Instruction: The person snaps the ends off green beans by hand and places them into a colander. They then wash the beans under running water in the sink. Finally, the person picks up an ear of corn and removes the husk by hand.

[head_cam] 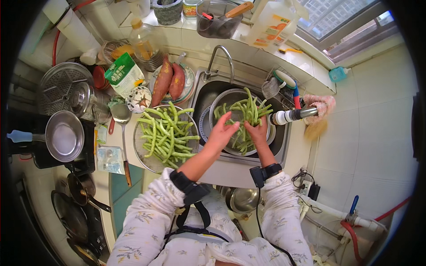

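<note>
Green beans (248,109) lie in a round metal basin (215,99) inside the dark sink. My right hand (259,131) grips a bunch of them over the basin's right side. My left hand (221,131) is above the basin's left part, thumb and fingers apart, its fingertips close to some beans; I cannot tell whether it touches one. Left of the sink, a second heap of green beans (168,133) fills a round mesh strainer (137,151). Behind the basin rises the curved metal faucet (221,50).
Sweet potatoes (163,83) lie on a plate behind the strainer. A metal spatula (121,114) and a small saucepan (65,136) are at the left. A cloth-draped metal tube with a white end (283,117) juts over the sink's right edge. A wire rack (273,79) holds brushes.
</note>
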A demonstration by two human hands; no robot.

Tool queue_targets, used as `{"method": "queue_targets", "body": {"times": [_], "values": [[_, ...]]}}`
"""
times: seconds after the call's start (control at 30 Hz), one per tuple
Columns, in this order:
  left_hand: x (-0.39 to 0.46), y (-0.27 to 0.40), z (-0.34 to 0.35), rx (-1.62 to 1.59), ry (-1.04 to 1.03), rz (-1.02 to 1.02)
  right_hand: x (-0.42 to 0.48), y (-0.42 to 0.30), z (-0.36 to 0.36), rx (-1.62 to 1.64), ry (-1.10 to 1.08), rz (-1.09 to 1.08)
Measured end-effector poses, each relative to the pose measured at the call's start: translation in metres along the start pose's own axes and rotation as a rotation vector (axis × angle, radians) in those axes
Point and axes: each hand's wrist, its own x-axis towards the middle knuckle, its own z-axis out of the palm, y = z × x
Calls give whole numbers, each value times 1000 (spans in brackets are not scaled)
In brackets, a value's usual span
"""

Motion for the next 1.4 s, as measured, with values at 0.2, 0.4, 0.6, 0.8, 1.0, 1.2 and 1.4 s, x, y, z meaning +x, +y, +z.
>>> {"method": "queue_targets", "body": {"times": [0.2,0.4,0.6,0.8,1.0,1.2,1.4], "values": [[-57,73,-91,81,-118,182,-4,-40,-10,-196,-52,-2],[-94,98,-207,137,185,187,-10,-110,-11,-275,-36,-101],[-98,7,-310,366,405,266,-21,-201,-8,-194,-25,-160],[-113,-27,-313,76,346,-150,-33,-292,35,-93,-175,-178],[-116,-17,-288,6,233,-194,-42,-266,124,-105,-416,-75],[-121,-29,-294,35,236,-178,-68,-177,191,-549,-527,-115],[-127,-23,-286,87,245,-157,-69,-177,163,-577,-554,-143]]}}
